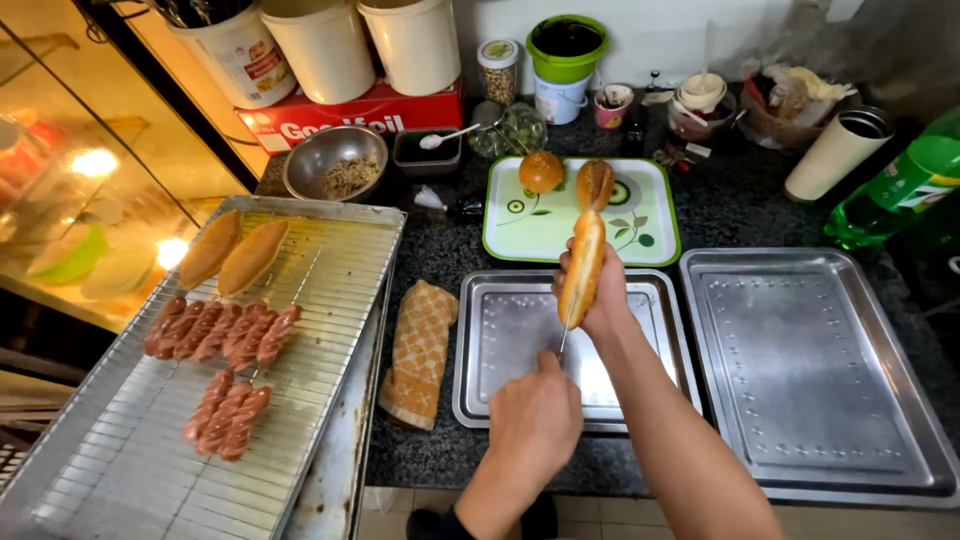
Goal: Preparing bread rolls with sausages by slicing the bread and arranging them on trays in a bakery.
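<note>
My right hand [603, 297] holds a long golden bread roll [583, 265] upright over a steel tray [510, 340]. My left hand [535, 418] grips a thin knife [565, 338], its blade reaching up to the lower end of the roll. Behind them a green-rimmed white tray [530, 232] carries a round bun [541, 171] and an oval bun [595, 184]. To the left, a wire rack [330, 270] holds two more long rolls [232, 252] and skewered sausages [222, 331].
A second steel tray [810, 370] lies on the right of the dark counter. An orange checked cloth [420, 350] sits between rack and tray. At the back stand a metal bowl [335, 160], white buckets [325, 45], jars, cups and a green bottle [895, 195].
</note>
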